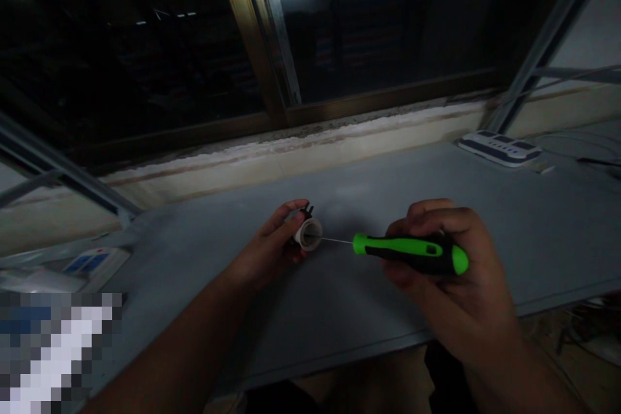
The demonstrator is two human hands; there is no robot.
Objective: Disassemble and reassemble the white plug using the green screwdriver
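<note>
A screwdriver with a green and black handle lies in my right hand, whose fingers are closed round the grip. Its thin shaft points left, and the tip goes into the open mouth of a small white round cup-like part. My left hand is closed round that part, with its opening turned to the right. Dark prongs, like those of a plug, stick up at the top of the part. The inside of the cup is too dark to make out.
Both hands are above a grey table. At the back right lies a white and dark device with small lights, cables beside it. On the left is a white and blue device. A window with a ledge stands behind, between slanted metal bars.
</note>
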